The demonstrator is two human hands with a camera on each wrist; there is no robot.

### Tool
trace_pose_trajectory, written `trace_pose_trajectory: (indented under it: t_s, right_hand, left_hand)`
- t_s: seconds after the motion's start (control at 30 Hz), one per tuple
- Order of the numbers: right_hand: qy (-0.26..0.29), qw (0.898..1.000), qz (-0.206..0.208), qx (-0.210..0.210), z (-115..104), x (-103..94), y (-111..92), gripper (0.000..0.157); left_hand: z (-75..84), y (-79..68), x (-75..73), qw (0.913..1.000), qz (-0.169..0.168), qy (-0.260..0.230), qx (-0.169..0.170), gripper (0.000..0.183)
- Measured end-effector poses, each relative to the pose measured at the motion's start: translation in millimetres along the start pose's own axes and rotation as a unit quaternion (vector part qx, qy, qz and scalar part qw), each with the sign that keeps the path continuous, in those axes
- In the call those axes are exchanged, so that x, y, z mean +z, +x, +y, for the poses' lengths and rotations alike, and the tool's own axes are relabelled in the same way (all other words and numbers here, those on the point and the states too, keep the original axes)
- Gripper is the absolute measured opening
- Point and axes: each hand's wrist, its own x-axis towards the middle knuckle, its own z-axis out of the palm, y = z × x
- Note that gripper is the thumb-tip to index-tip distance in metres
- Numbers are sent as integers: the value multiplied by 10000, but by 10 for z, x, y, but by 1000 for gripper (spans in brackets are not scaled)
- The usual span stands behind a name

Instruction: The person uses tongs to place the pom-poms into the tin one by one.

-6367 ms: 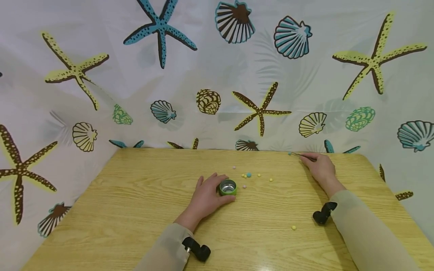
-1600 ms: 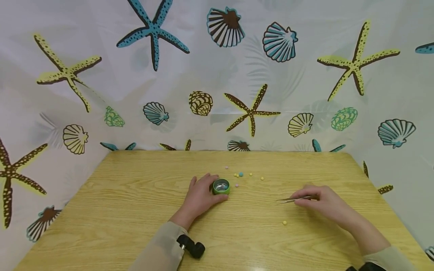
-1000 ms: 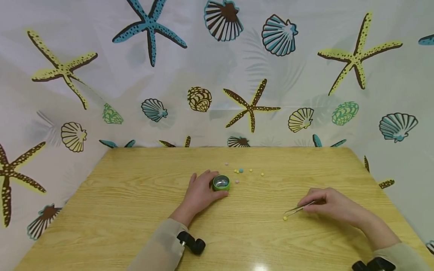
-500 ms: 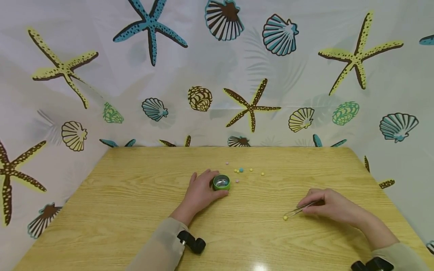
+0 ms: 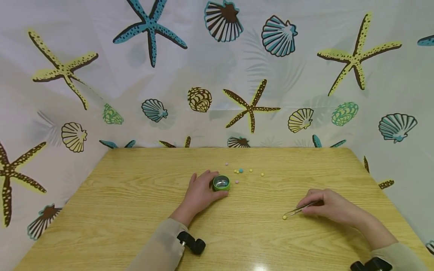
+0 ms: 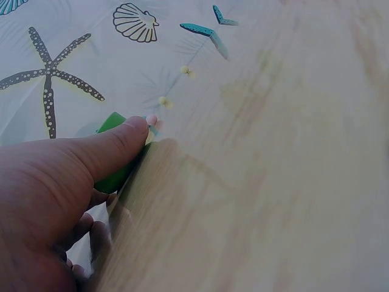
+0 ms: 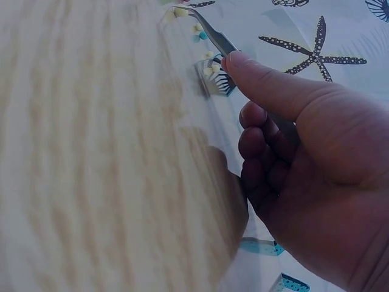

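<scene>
Wood-grained tabletop point(image 5: 135, 210) supports a round green cup point(image 5: 222, 189) in the head view; the left hand point(image 5: 200, 194) curls thumb and fingers around it. Its silvery interior shows a bluish spot, too small to identify. The right hand point(image 5: 333, 205) pinches slender metal tweezers point(image 5: 300, 209), tips at a spherical yellow bead point(image 5: 284, 217), well apart from the cup. Left wrist view: the thumb lies against the cup's smooth wall. Right wrist view: the tweezers taper to curved tips.

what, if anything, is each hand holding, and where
The right hand holds the tweezers by their rear part; the left hand grips the green container round its sides.
</scene>
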Motion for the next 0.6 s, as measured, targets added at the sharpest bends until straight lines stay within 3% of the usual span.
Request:
trace_pose_trajectory:
  t_s: [0.37, 0.6]
  right_hand:
    - [-30, 9999, 112, 34, 15, 20, 4, 15]
    - [-143, 9990, 315, 293, -13, 26, 11, 14]
  left_hand:
    - [-44, 2, 22, 9999, 56, -76, 40, 70]
    - [-50, 6, 20, 9999, 58, -56, 60, 72]
